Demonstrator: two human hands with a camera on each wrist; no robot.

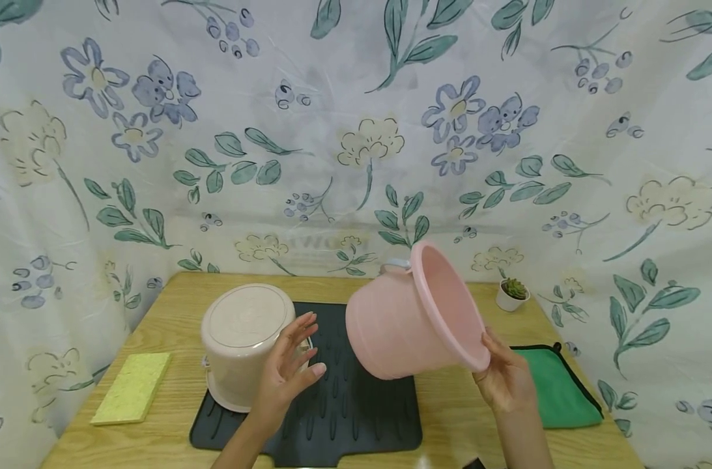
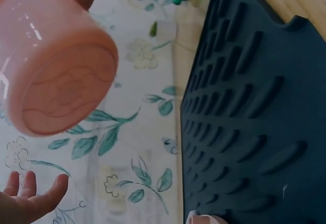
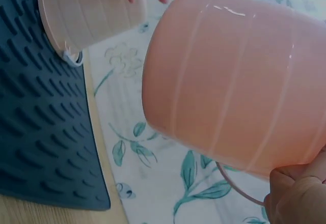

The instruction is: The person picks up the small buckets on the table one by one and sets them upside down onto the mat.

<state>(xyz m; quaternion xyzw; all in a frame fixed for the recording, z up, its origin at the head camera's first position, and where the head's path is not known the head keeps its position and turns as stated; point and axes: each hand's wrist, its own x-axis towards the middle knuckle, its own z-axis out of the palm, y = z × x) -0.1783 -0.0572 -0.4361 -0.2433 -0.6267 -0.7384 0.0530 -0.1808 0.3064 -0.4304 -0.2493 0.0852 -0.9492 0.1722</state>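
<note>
My right hand (image 1: pixel 505 374) grips the rim of a pink bucket (image 1: pixel 385 322), which is tilted on its side in the air with its mouth facing right. In the left wrist view the bucket's round base (image 2: pixel 71 89) shows. A beige bucket (image 1: pixel 244 345) stands upside down on the left part of a dark ridged drying mat (image 1: pixel 367 417). Fingers spread, my left hand (image 1: pixel 285 368) is in front of the beige bucket's right side and holds nothing. Whether it touches that bucket cannot be made out. Under the pink bucket lies the mat's right half.
A yellow sponge cloth (image 1: pixel 131 389) lies on the wooden table (image 1: pixel 180 306) at the left. Over on the right are a folded green cloth (image 1: pixel 557 387) with black edging and a small potted succulent (image 1: pixel 512 294). Behind the table hangs a floral curtain (image 1: pixel 356 98).
</note>
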